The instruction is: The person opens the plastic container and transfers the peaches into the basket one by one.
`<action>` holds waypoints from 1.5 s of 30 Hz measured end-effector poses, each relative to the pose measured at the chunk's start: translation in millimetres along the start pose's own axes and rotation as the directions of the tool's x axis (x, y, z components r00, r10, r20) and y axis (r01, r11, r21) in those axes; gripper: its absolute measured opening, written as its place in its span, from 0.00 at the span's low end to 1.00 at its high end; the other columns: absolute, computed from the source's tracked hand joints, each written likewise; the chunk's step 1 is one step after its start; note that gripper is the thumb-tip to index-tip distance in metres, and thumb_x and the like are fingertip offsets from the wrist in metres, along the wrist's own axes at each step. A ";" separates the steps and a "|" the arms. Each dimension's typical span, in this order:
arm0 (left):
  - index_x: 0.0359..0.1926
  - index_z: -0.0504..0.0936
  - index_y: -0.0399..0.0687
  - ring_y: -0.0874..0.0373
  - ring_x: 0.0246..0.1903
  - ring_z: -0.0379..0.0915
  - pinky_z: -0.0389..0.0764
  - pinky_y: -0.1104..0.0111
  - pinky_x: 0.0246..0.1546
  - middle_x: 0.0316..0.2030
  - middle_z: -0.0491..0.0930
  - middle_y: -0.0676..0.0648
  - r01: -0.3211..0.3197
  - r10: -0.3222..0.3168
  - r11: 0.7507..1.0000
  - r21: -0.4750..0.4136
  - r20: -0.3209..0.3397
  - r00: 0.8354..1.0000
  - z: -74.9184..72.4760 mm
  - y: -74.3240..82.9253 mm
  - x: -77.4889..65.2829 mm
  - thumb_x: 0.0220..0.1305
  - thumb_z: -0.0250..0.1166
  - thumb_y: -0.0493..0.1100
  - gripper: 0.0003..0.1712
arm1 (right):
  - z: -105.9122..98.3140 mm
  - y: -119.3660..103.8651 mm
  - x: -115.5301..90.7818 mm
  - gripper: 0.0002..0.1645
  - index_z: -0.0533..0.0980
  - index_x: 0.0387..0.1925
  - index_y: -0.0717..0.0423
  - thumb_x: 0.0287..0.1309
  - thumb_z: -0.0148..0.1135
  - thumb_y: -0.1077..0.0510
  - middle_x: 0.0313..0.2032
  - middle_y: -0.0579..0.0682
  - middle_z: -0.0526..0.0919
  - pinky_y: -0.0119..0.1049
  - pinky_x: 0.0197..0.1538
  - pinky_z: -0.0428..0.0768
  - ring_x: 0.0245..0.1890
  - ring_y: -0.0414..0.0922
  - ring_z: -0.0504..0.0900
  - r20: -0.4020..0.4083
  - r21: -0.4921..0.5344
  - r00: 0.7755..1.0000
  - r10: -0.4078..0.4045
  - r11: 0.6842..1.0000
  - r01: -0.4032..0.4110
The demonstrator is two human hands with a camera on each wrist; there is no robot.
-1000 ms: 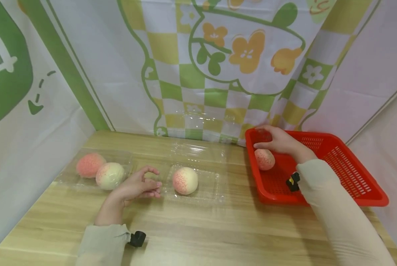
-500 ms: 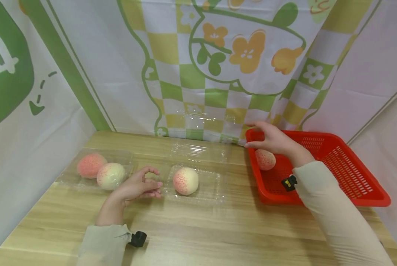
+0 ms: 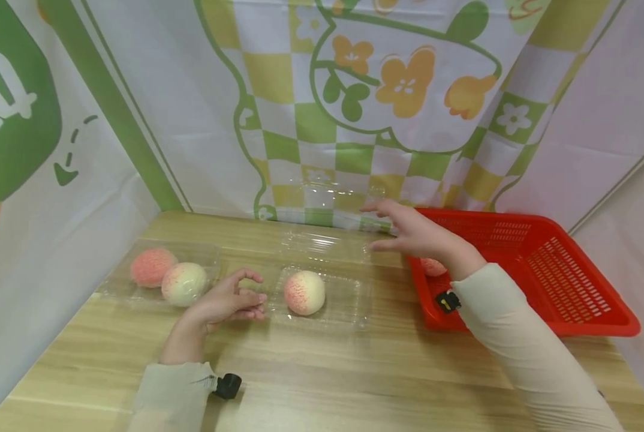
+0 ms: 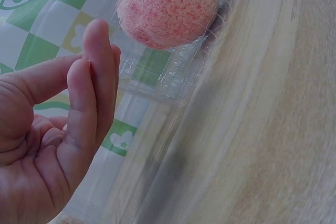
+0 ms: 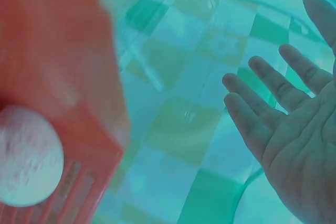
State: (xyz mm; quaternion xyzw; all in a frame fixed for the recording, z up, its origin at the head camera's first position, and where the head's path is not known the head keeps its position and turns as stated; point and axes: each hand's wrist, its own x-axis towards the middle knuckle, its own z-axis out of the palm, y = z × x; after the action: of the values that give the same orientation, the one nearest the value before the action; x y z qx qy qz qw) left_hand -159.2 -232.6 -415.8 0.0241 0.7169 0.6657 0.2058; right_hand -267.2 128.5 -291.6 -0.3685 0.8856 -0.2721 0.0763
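Note:
My left hand (image 3: 222, 303) hovers with loosely bent fingers between two clear plastic clamshell boxes and holds nothing. Just right of it, the middle box (image 3: 343, 300) stands with its lid up, a pink-and-cream peach (image 3: 304, 293) in its left half. In the left wrist view that peach (image 4: 168, 6) sits beyond the fingertips, apart from them. My right hand (image 3: 416, 235) is spread and bare, above the left rim of the red basket (image 3: 516, 264) and near the raised lid. Partly hidden under the right wrist, another peach (image 3: 433, 267) lies in the basket.
At the left, a second clear box (image 3: 117, 288) contains a pink peach (image 3: 153, 267) and a paler peach (image 3: 184, 284). All stand on a wooden table (image 3: 300, 384). A checkered, flowered cloth (image 3: 316, 120) hangs directly behind.
My right hand has moved left, from above the peach inside the basket, out over the basket's left rim toward the middle box's lid. The left hand has stayed in place.

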 end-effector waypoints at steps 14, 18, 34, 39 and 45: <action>0.65 0.52 0.31 0.60 0.29 0.85 0.84 0.76 0.31 0.30 0.83 0.47 0.000 0.000 1.000 0.004 -0.007 1.000 -0.3 -0.7 1.6 0.70 0.57 0.32 0.29 | 47.9 -34.0 25.0 0.45 0.66 0.69 0.57 0.53 0.76 0.52 0.67 0.55 0.71 0.50 0.73 0.66 0.70 0.52 0.67 0.110 -0.030 0.975 -0.194 0.980 0.199; 0.65 0.52 0.31 0.60 0.29 0.85 0.84 0.76 0.31 0.30 0.83 0.47 0.005 -0.005 1.000 0.006 -0.005 1.000 -0.5 -1.2 1.3 0.70 0.56 0.31 0.29 | 63.2 -41.2 29.9 0.45 0.65 0.70 0.56 0.53 0.75 0.50 0.68 0.53 0.70 0.49 0.72 0.67 0.70 0.52 0.68 0.157 -0.035 0.969 -0.189 0.980 0.197; 0.64 0.53 0.32 0.60 0.29 0.85 0.84 0.77 0.30 0.30 0.83 0.46 0.007 -0.007 1.000 -0.012 -0.007 1.000 -1.1 -1.7 1.4 0.70 0.57 0.32 0.29 | 104.1 -39.9 35.9 0.44 0.66 0.69 0.56 0.54 0.74 0.51 0.68 0.53 0.71 0.49 0.72 0.67 0.70 0.52 0.68 0.252 -0.051 0.945 -0.208 0.973 0.227; 0.64 0.52 0.32 0.60 0.29 0.85 0.84 0.77 0.30 0.30 0.83 0.45 0.010 -0.010 1.000 -0.012 -0.010 1.000 -0.6 -2.0 1.6 0.70 0.57 0.32 0.29 | 111.0 -38.0 36.6 0.42 0.66 0.68 0.57 0.54 0.74 0.55 0.67 0.55 0.70 0.51 0.72 0.68 0.69 0.53 0.69 0.276 -0.020 0.941 -0.196 0.978 0.209; 0.65 0.52 0.32 0.59 0.29 0.85 0.84 0.76 0.30 0.31 0.83 0.45 0.008 -0.008 1.000 -0.006 -0.005 1.000 -1.1 -2.0 1.8 0.70 0.58 0.33 0.30 | 118.2 -34.6 38.4 0.41 0.67 0.67 0.56 0.54 0.74 0.55 0.68 0.56 0.69 0.51 0.71 0.69 0.69 0.54 0.68 0.300 -0.031 0.937 -0.179 0.980 0.197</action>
State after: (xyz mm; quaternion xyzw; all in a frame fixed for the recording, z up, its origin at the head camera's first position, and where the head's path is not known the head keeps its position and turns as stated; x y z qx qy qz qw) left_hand -160.7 -233.3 -418.1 0.0189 0.7154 0.6672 0.2066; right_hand -233.9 31.4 -369.8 -0.4902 0.8327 -0.1932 0.1703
